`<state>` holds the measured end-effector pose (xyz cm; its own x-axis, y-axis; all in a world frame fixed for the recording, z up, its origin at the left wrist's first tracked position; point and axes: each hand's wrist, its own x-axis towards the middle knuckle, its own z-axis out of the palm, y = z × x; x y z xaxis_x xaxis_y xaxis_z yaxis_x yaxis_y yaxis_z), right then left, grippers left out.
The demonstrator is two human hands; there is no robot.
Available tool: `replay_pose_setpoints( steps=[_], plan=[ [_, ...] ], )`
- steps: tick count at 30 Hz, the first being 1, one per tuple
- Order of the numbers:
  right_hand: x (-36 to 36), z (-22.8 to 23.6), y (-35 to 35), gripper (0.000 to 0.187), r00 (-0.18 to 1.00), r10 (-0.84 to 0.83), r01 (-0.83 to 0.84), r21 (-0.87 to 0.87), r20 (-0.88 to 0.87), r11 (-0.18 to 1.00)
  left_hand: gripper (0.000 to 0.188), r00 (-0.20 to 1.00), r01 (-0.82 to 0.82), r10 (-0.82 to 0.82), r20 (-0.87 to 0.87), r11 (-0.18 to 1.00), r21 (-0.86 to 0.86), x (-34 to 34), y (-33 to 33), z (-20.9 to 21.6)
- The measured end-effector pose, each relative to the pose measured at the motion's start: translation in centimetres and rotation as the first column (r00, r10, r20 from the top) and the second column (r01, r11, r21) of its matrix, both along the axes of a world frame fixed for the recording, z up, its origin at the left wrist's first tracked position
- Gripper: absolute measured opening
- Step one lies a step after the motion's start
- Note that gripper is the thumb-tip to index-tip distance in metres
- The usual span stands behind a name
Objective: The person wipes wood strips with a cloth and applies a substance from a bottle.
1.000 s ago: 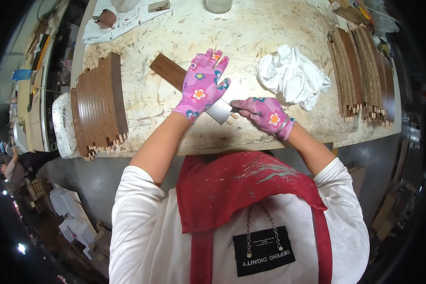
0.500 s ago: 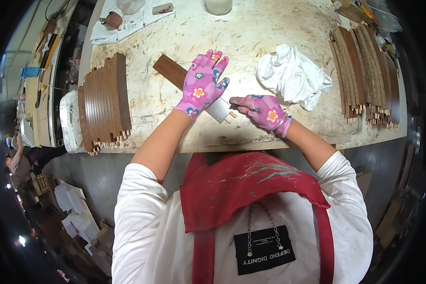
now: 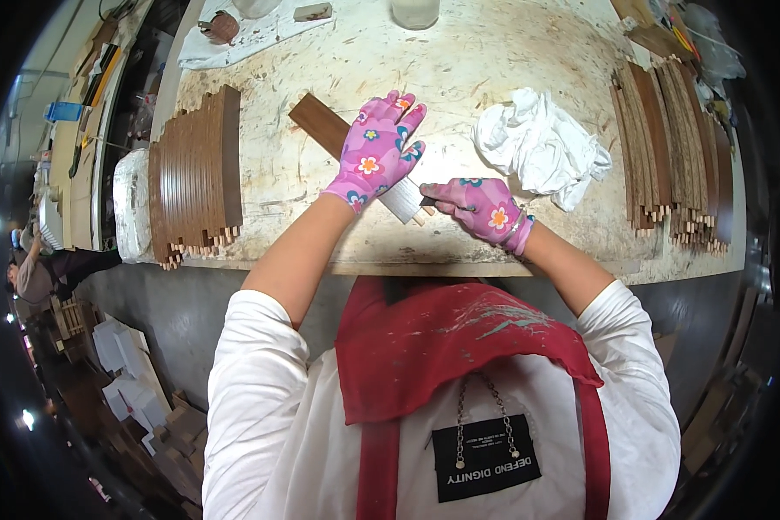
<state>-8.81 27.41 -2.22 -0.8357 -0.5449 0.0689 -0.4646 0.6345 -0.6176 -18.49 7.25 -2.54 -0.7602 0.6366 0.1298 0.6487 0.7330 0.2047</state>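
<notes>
A narrow brown board [image 3: 321, 123] lies slantwise on the worktable [image 3: 442, 95], with small wooden dowels sticking out of its near end. My left hand [image 3: 374, 154], in a pink flowered glove, is laid flat across the board's middle, fingers stretched out. The board's near part looks pale and shiny under the light. Just right of that end is my right hand [image 3: 484, 211], gloved alike, its fingers closed on a small dark piece [image 3: 427, 199] whose kind I cannot make out. Beyond the right hand rests a crumpled white cloth [image 3: 542, 147].
Upright rows of brown boards with dowel ends stand at the left [image 3: 195, 173] and right [image 3: 676, 152]. A wrapped white bundle [image 3: 132, 208] sits beside the left row. At the back are a jar [image 3: 415, 12] and a pale sheet [image 3: 269, 39]. Another person [image 3: 39, 269] is far left.
The view has shifted slightly, so the table's contents appear a little to the right. Both hands keep nearly the same places, the left on the board, the right by its near end.
</notes>
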Motion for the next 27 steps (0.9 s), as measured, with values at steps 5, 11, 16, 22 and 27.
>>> replay_pose_setpoints(
  steps=[5,11,16,22,27],
  plan=[
    [-0.2,-0.8,0.5,0.030,1.000,-0.010,0.011,-0.050,0.024,0.999,0.052,1.000,0.013,-0.013,0.011,1.000,0.002,0.0,0.0,0.1],
    [-0.1,-1.4,0.8,0.031,1.000,0.005,-0.004,-0.073,0.009,0.997,0.053,1.000,-0.004,0.004,0.008,1.000,-0.024,0.0,0.2,0.1],
    [0.3,-0.9,0.5,0.034,0.999,-0.002,0.002,-0.010,-0.049,1.000,0.053,1.000,-0.012,0.012,0.012,1.000,-0.010,0.0,0.2,0.1],
    [0.2,-0.8,0.5,0.033,0.998,-0.020,0.020,-0.002,-0.056,1.000,0.052,1.000,-0.021,0.021,0.009,1.000,-0.001,0.0,0.2,0.1],
    [0.3,-1.1,0.8,0.033,0.994,0.060,-0.061,-0.007,-0.096,0.998,0.051,1.000,-0.027,0.027,-0.004,0.999,0.025,0.1,0.1,0.1]
  ],
)
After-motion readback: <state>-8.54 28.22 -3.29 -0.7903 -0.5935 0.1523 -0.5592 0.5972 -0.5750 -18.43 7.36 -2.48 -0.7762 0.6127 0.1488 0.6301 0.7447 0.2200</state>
